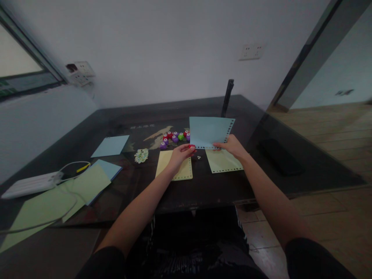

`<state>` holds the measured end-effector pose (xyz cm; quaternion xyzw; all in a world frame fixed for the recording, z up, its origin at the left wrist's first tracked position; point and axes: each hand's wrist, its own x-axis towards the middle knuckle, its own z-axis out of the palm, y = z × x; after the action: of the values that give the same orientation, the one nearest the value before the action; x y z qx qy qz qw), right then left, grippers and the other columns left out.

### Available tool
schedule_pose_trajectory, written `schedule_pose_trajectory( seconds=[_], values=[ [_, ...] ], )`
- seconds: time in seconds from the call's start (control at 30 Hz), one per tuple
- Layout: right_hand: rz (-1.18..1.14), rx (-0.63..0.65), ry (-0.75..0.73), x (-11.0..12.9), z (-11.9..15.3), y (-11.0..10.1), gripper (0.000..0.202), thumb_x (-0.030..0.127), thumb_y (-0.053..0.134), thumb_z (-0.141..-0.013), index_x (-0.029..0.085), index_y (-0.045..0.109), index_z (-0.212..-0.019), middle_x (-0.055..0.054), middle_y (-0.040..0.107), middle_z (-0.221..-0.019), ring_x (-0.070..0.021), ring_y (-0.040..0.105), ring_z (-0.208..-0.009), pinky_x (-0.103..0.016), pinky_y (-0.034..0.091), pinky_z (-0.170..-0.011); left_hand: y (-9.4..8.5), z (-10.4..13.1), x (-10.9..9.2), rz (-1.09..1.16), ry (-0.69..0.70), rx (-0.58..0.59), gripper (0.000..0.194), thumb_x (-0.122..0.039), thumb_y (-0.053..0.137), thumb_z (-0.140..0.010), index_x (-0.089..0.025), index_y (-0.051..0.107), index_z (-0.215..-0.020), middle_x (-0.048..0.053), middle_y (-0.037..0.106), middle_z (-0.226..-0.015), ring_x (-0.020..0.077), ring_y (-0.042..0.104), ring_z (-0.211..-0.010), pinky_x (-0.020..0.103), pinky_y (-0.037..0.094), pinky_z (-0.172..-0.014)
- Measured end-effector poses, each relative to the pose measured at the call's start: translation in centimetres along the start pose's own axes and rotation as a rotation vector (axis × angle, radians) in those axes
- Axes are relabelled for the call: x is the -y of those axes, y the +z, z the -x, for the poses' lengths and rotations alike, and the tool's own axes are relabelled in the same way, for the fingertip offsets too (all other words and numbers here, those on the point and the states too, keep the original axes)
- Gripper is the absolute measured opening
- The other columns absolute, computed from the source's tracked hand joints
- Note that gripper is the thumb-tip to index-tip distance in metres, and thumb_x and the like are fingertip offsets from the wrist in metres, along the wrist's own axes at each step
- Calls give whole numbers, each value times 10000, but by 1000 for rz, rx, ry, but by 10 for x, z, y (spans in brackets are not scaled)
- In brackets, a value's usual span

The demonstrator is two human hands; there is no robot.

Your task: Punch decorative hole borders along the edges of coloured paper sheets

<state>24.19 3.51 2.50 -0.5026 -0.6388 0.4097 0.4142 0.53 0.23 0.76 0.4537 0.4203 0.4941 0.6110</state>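
Observation:
Raised above the dark table, a light blue sheet of paper (211, 131) has punched shapes along its right and lower edges. My right hand (231, 146) pinches its lower right corner. At the lower left corner, my left hand (179, 155) closes around a small red craft punch (192, 146), mostly hidden by the fingers. Beneath my left hand lies a yellow sheet (165, 161) with holes along two edges. Another punched yellow sheet (223, 162) rests under the blue one. Tiny paper cut-outs (199, 157) lie between them.
Several red, purple and green punches (174, 138) stand behind my left hand. A pile of paper bits (141, 155) is to their left. Farther left are a blue sheet (111, 145), yellow sheets (95, 184) and a white power strip (33, 184) with a cable. A dark object (280, 158) lies right.

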Motion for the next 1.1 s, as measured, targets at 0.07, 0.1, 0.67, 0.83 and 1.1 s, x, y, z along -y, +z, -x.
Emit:
schedule_pose_trajectory(
  seconds=[0.07, 0.1, 0.67, 0.83, 1.1],
  values=[
    [-13, 2, -5, -1, 0, 0, 180, 311, 738, -614, 162, 667, -685, -52, 691, -705, -179, 632, -634, -361, 538, -670, 0, 0, 0, -1, 6, 0, 326, -301, 751, -684, -118, 667, -941, 100, 693, -942, 158, 656, -836, 300, 485, -806],
    [-15, 3, -4, -1, 0, 0, 184, 311, 741, -610, 161, 664, -682, -52, 689, -701, -178, 631, -631, -361, 538, -667, 0, 0, 0, 0, 9, 2, 326, -303, 751, -683, -119, 668, -939, 99, 693, -940, 159, 656, -838, 299, 485, -806],
    [-15, -5, -28, -2, 0, 0, 189, 313, 738, -609, 162, 667, -697, -39, 680, -687, -173, 622, -637, -345, 526, -641, 2, 1, 0, -50, 6, -41, 354, -311, 753, -678, -117, 675, -963, 103, 706, -907, 170, 660, -815, 297, 486, -756],
    [1, 14, -33, -5, -2, -1, 170, 313, 731, -619, 166, 650, -647, -34, 669, -653, -157, 607, -589, -335, 514, -618, 3, 2, -1, -50, 5, -39, 340, -307, 742, -691, -128, 672, -972, 96, 706, -907, 167, 666, -806, 271, 482, -709],
    [-14, 2, -40, -3, -1, -1, 182, 310, 739, -614, 163, 653, -679, -31, 673, -670, -155, 605, -590, -335, 512, -622, 3, 2, -2, -67, 20, -44, 344, -313, 740, -692, -119, 674, -967, 107, 706, -910, 173, 667, -810, 255, 475, -677]
  ],
)
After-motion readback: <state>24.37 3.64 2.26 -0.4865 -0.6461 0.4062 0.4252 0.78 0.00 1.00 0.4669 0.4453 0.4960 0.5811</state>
